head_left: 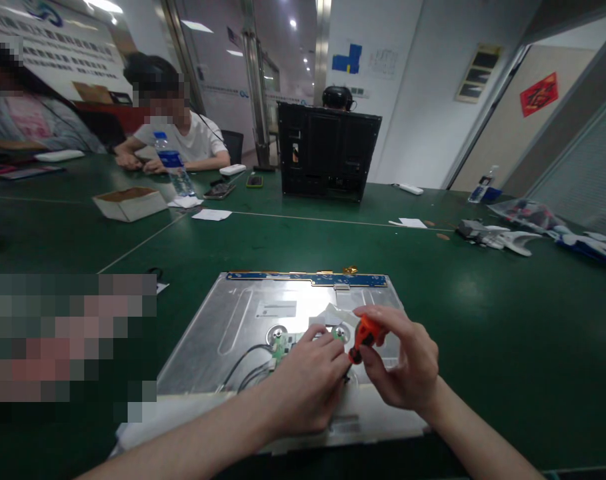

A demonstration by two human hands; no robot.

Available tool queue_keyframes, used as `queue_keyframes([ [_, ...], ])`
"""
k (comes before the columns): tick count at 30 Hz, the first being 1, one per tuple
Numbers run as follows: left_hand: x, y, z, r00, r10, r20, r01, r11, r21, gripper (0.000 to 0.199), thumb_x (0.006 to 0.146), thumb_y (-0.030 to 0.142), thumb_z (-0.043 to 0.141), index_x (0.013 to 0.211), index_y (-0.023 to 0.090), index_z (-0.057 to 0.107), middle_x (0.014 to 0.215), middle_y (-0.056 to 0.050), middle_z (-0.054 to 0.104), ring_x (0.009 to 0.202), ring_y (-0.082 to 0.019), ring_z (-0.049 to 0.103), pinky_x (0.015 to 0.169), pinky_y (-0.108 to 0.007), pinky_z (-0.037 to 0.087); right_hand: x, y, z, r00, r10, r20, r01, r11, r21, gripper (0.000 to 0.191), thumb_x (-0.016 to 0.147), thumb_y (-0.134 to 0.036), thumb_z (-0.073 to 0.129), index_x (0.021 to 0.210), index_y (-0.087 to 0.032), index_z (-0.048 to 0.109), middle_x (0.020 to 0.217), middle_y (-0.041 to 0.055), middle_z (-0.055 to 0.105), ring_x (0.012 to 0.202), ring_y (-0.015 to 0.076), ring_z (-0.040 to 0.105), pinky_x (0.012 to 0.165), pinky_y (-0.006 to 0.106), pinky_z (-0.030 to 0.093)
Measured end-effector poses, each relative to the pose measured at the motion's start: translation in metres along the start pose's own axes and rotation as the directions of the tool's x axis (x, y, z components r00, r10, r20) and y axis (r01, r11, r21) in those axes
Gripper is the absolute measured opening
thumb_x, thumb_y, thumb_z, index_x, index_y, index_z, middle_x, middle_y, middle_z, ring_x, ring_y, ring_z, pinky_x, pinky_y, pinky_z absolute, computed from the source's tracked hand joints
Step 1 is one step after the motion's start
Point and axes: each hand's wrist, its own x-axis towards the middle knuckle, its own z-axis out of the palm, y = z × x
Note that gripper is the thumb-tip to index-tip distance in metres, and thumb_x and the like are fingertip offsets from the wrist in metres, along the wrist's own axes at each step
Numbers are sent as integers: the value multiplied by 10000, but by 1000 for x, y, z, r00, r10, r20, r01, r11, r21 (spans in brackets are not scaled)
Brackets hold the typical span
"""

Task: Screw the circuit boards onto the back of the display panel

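A silver display panel point(207, 333) lies on the table, its metal back facing up. Along its far edge runs a narrow blue circuit board point(277, 277). My right hand point(407, 360) grips an orange-and-black screwdriver point(367, 330) between thumb and fingers, its tip pointing down at the panel. Close beside it, my left hand point(310, 377) bends its fingers over a small green circuit board point(283, 345); what its fingertips hold, if anything, is hidden. Black cables point(245, 365) curve from the green board toward the near side. The screwdriver's tip is mostly out of sight behind my left hand.
Across the table stands a large black monitor-like panel point(327, 153), with a person behind it. A white box point(130, 203) and a water bottle point(175, 167) are at the left, near a seated person point(183, 140). Plastic-wrapped items point(527, 217) lie at the right.
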Motion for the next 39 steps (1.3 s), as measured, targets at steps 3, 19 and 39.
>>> queue_keyframes([
  [3, 0, 0, 0, 1000, -8, 18, 8, 1000, 8, 113, 819, 168, 566, 923, 169, 611, 987, -102, 684, 945, -275, 621, 966, -463, 390, 1, 2, 1, 999, -24, -30, 24, 999, 23, 388, 904, -256, 647, 1263, -182, 522, 949, 86, 668, 842, 200, 676, 674, 302, 593],
  [19, 0, 0, -2, 1000, -3, 16, 3, 1000, 3, 170, 800, 156, 577, 966, 175, 606, 990, -86, 677, 935, -267, 620, 954, -462, 391, 73, -14, -41, 629, 338, 700, -94, 927, -364, 206, 776, -328, 807, 749, -208, 642, 609, -38, 640, 517, 108, 525, 503, 239, 271],
  [39, -2, 0, -3, 999, 6, -32, -8, 999, -36, 158, 791, 151, 564, 936, 187, 613, 1007, -88, 688, 967, -279, 622, 980, -476, 398, 82, -24, -35, 561, 219, 798, 119, 933, -340, 196, 951, -358, 577, 823, -213, 603, 612, -12, 647, 481, 124, 476, 489, 299, 180],
])
